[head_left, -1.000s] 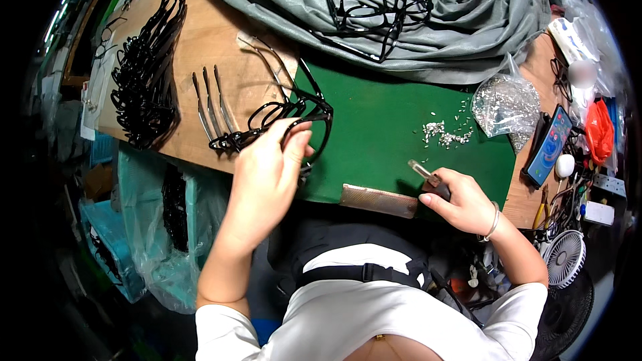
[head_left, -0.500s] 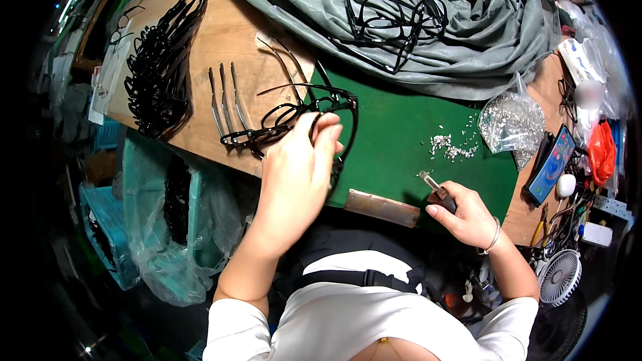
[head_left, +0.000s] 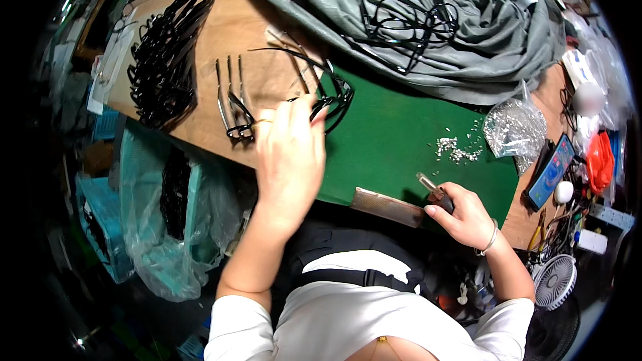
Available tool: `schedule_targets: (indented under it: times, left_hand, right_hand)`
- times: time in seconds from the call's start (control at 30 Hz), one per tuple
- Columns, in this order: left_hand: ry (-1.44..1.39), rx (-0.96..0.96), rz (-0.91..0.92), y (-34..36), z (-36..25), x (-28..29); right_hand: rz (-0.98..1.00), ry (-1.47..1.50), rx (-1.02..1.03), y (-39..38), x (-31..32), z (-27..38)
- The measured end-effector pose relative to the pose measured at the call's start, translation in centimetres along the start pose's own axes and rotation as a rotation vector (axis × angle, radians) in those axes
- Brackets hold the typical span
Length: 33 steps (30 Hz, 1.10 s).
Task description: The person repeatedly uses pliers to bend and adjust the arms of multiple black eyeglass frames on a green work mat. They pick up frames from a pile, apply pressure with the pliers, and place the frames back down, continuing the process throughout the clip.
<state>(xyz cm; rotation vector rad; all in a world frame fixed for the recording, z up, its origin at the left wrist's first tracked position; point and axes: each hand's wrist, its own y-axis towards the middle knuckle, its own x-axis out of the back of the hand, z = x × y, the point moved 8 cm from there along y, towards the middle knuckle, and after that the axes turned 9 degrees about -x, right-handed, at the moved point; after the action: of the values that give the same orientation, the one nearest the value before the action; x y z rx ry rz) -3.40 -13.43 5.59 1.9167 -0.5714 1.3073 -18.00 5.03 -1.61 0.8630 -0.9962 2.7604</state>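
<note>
My left hand (head_left: 289, 164) reaches over the black eyeglass frames (head_left: 340, 97) at the left edge of the green mat (head_left: 381, 120), its fingers curled onto them and partly hiding what they grip. More frames stand on the wood with temples pointing up (head_left: 229, 87). My right hand (head_left: 465, 217) is closed round a dark-handled tool (head_left: 438, 196) with a metal tip, beside a perforated metal strip (head_left: 384, 205) on the mat's front edge. Small silvery pieces (head_left: 458, 150) are scattered nearby, left of a plastic bag of them (head_left: 515, 127).
A long bundle of black frames (head_left: 160, 73) lies at left; a grey cloth (head_left: 481, 60) with frames spans the back. At right are a phone (head_left: 548, 170), red bag (head_left: 600, 160), pliers (head_left: 537, 234) and white fan (head_left: 554, 281). A plastic-lined teal crate (head_left: 107, 227) stands below the table's left.
My left hand has moved upward, carrying the frame it held in among the others and changing its angle. My right hand keeps the tool. The whole view has shifted slightly.
</note>
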Motion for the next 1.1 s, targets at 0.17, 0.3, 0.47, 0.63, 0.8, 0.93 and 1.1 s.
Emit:
schedule_targets:
  times: [0.17, 0.3, 0.47, 0.63, 0.8, 0.93, 1.1]
  left_hand:
    - [0.254, -0.14, 0.118, -0.5, 2.5, -3.7]
    - [0.041, -0.195, 0.216, 0.6, 2.3, -3.8]
    - [-0.367, -0.452, -0.038, 7.8, -4.5, -1.9]
    - [-0.252, -0.267, 0.028, 16.8, -1.4, -8.0]
    - [-1.071, -0.088, -0.154, 17.1, -2.9, -3.0]
    - [-1.594, -0.051, -0.109, 12.7, -5.3, 1.6]
    - [-1.807, -0.211, -0.011, 3.6, -6.7, 3.8]
  right_hand:
    - [0.023, 0.101, -0.009, 0.1, 0.6, 0.0]
    - [-0.059, 0.141, 0.074, -1.3, 1.7, -0.3]
    - [-0.122, 0.172, 0.055, -2.1, 1.7, -1.3]
    - [-0.047, 0.12, 0.14, -2.1, -0.6, -0.1]
    - [-0.161, -0.04, 0.109, -2.5, 1.1, -1.3]
    - [-0.361, -0.388, 0.323, -1.1, 0.7, 2.6]
    - [-0.435, -0.518, 0.265, -1.7, 0.2, 0.8]
